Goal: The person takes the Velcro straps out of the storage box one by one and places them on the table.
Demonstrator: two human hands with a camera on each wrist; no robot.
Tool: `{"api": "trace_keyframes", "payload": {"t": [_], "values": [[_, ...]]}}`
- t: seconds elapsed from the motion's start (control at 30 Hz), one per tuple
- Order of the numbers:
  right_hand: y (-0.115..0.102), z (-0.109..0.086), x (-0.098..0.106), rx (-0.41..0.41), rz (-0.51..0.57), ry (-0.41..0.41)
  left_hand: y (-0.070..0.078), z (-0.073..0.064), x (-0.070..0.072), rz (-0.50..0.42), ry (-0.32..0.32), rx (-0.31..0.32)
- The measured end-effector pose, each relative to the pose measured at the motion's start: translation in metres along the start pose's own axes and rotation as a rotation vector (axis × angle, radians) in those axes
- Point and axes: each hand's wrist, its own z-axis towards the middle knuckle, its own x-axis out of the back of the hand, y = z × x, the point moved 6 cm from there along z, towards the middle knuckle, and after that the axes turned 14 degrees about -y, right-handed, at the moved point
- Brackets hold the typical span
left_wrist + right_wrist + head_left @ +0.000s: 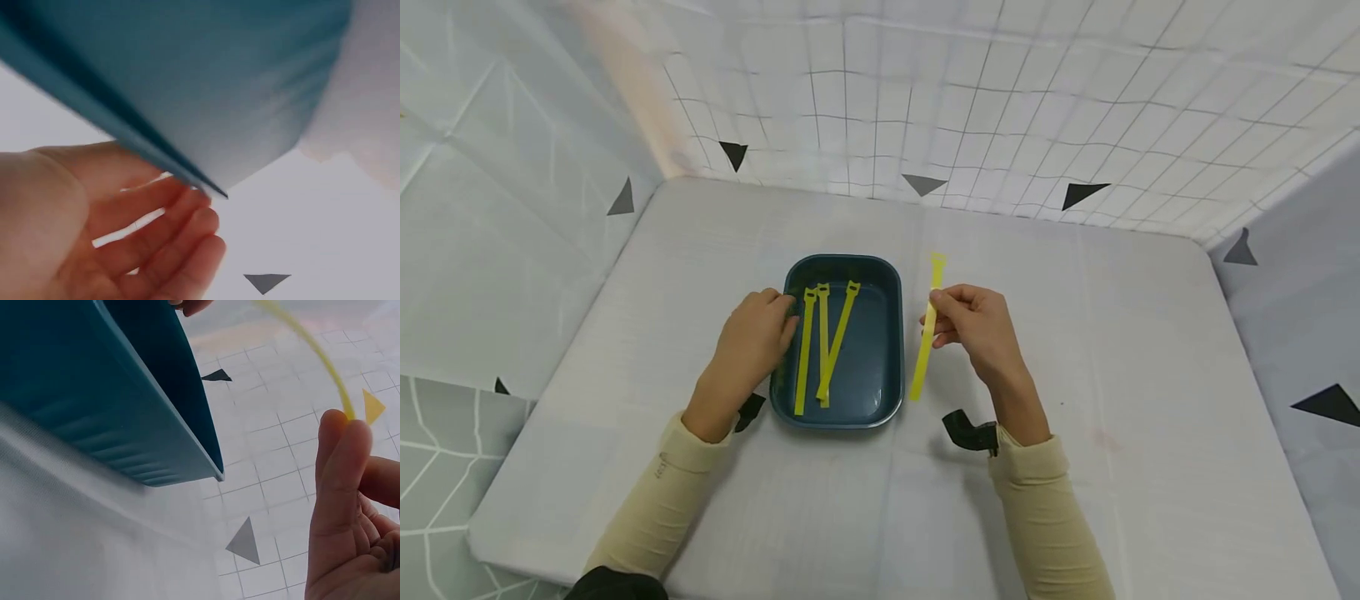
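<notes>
A dark teal plastic tub (880, 350) stands on the white-covered table, with three yellow hook-and-loop cable ties (806, 354) lying lengthwise inside, two of them overlapping at their lower ends. My right hand (988, 333), just right of the tub, pinches a fourth such yellow cable tie (922, 358) between thumb and fingertips; its slotted head points away from me. In the right wrist view, that cable tie (334, 375) bends in an arc above the fingertips. My left hand (752, 337) rests at the tub's left rim, its fingers loosely bent in the left wrist view.
Black wrist mounts (970, 432) sit below both hands. A white wall sheet (880, 100) with grid lines and dark triangle markers rises behind the table. Pale sheets (490, 192) hang at the sides. Bare tabletop (1150, 375) stretches to the right of the right hand.
</notes>
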Motion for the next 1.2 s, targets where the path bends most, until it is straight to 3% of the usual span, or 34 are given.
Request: {"api": "trace_keyframes", "payload": {"t": [0.13,0.4,0.5,0.93,1.2], "values": [[0.000,-0.001,0.001,-0.009,-0.004,0.003,-0.015,0.001,0.001,-0.057,-0.005,0.070],[0.008,-0.003,0.010,-0.027,-0.013,0.020,-0.025,0.006,-0.010,-0.197,-0.134,0.099],[0.013,-0.004,0.016,-0.047,-0.020,0.042,-0.027,0.008,-0.013,-0.221,-0.156,0.103],[0.053,-0.005,0.049,-0.223,-0.053,0.090,-0.031,0.009,-0.016,-0.271,-0.204,0.108],[0.065,-0.006,0.057,-0.271,-0.051,0.081,-0.031,0.010,-0.015,-0.280,-0.207,0.107]]}}
